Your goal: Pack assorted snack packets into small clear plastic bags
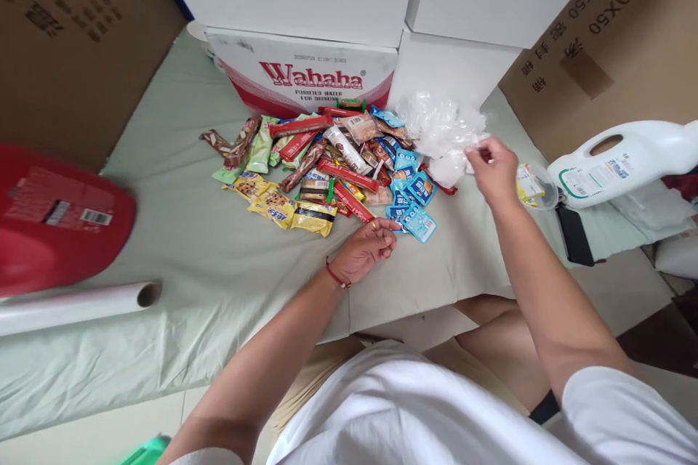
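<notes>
A heap of wrapped snacks (327,160) lies on the cloth, with red, green, brown and yellow wrappers among them. At its near right edge are several small blue sachets (419,221). My left hand (365,251) rests just in front of the heap, index finger stretched toward the blue sachets and the other fingers loosely curled; nothing shows in it. To the right of the heap is a crumpled pile of clear plastic bags (441,127). My right hand (494,168) is closed in a pinch at the right edge of that pile, thumb and finger on the clear plastic.
Behind the heap stands a Wahaha water carton (310,73) beside white boxes (452,65). A white jug (616,163), a round clear tub (537,185) and a black phone-like object (574,236) lie right. Leftward are a red container (59,218) and a plastic-film roll (76,305).
</notes>
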